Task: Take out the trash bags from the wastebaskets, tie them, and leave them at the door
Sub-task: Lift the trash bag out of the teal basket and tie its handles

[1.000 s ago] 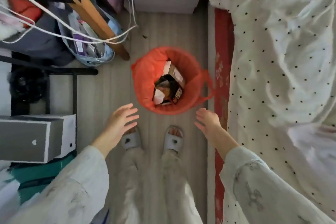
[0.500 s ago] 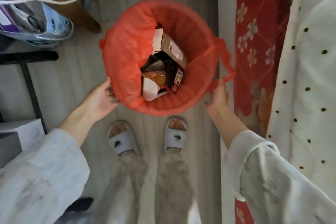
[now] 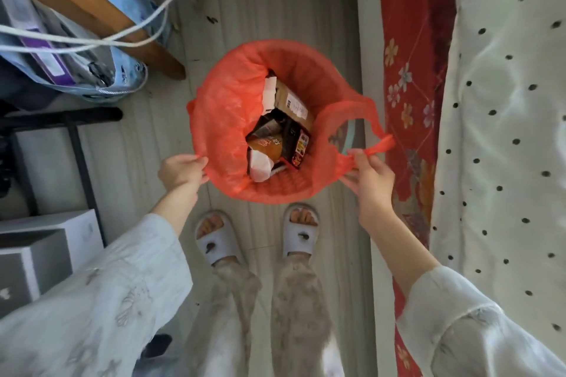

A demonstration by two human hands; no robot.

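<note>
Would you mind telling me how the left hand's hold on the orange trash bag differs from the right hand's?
The left hand pinches the trash bag at its rim, which lies flat over the wastebasket edge; the right hand holds a handle loop pulled clear, so the basket's pale rim shows through the loop. The left hand is curled into a fist; the right hand's fingers are looser and spread. Both grip the same bag at opposite sides.

Wooden leg (image 3: 92, 18), white cords (image 3: 101, 40), blue tote bag (image 3: 122, 82), polka-dot bedding (image 3: 505, 131), grey slippers (image 3: 301, 236)
</note>
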